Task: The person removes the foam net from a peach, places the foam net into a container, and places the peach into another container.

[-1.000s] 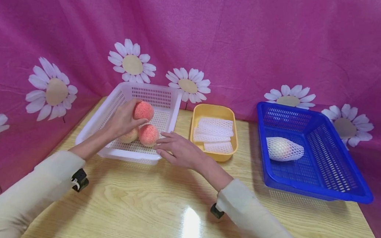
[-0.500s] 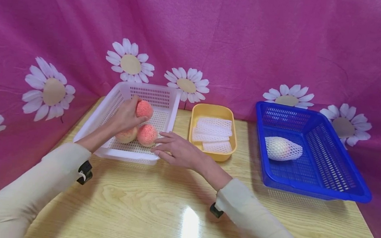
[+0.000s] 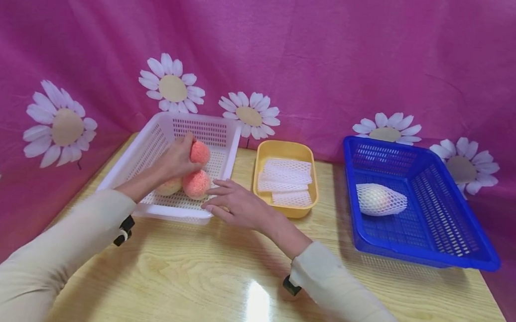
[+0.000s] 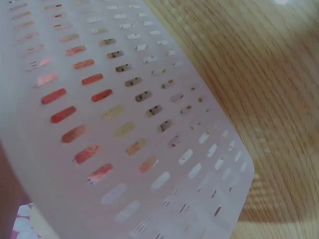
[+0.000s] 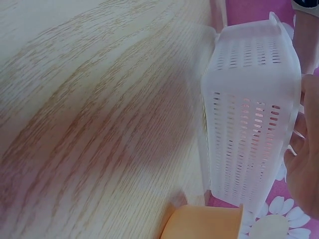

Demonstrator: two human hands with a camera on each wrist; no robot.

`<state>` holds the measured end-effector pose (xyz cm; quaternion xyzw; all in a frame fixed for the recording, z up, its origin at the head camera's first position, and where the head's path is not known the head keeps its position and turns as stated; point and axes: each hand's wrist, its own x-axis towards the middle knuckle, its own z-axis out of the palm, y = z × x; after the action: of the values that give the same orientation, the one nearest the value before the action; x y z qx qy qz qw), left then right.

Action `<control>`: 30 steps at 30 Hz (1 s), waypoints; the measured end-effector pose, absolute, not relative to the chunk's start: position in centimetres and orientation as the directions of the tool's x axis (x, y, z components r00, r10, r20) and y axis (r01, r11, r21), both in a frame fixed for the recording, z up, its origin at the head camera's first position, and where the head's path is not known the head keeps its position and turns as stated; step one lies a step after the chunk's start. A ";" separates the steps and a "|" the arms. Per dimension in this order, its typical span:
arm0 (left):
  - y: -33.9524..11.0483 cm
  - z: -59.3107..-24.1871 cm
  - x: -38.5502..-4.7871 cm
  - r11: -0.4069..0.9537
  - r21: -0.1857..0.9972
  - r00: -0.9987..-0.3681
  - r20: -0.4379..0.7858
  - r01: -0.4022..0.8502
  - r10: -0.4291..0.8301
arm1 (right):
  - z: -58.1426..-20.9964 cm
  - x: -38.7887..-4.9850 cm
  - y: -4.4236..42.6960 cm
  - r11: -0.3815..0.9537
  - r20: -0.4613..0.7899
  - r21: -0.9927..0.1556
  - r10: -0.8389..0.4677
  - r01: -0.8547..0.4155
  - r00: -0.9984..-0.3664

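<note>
In the head view my left hand (image 3: 178, 159) reaches into the white plastic basket (image 3: 233, 164) and grips a pinkish-red peach (image 3: 200, 153) between thumb and fingers. Right below it lies a second red peach (image 3: 196, 184). A paler peach (image 3: 169, 187) sits at the left, partly covered by the left hand and wrist. My right hand (image 3: 241, 205) hovers over or touches the basket's front right rim, its fingers loosely extended beside the second peach and holding nothing. In the left wrist view the basket wall (image 4: 119, 149) hides the left hand's fingers; red patches show through the slots.
Right of the white basket stands a yellow tray (image 3: 283, 212) with several white foam net sleeves (image 3: 286, 177). Further right is a blue basket (image 3: 413, 251) holding a fruit in a foam net (image 3: 380, 200). A pink flowered cloth (image 3: 319, 60) hangs behind the wooden table (image 3: 196, 271).
My left hand has shifted a little to the right within the white basket, with the gripped peach moving along. The right hand has hardly moved. The head view has turned slightly.
</note>
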<state>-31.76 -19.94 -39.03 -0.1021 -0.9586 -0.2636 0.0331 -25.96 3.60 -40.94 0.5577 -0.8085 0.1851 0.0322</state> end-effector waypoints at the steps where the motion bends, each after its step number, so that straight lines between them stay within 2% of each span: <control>1: -19.9 -39.1 -31.8 0.843 0.495 -0.978 0.110 0.210 0.178 | -41.0 -25.9 3.6 0.308 0.261 -0.261 -0.890 -0.915 -0.374; 9: -19.6 -39.6 -32.3 0.857 0.464 -0.975 0.114 0.224 0.193 | -41.1 -25.9 3.6 0.301 0.274 -0.260 -0.889 -0.918 -0.368; 15: -19.4 -39.7 -32.6 0.870 0.454 -0.981 0.063 0.192 0.184 | -41.1 -25.9 3.6 0.293 0.285 -0.254 -0.888 -0.922 -0.360; 30: -19.1 -40.2 -33.0 0.845 0.516 -0.989 0.044 0.141 0.138 | -41.0 -25.8 3.6 0.305 0.278 -0.252 -0.886 -0.918 -0.371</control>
<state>-33.04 -19.08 -40.19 -0.0726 -0.9604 -0.2688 0.0027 -25.78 3.57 -41.01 0.5593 -0.8067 0.1859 0.0433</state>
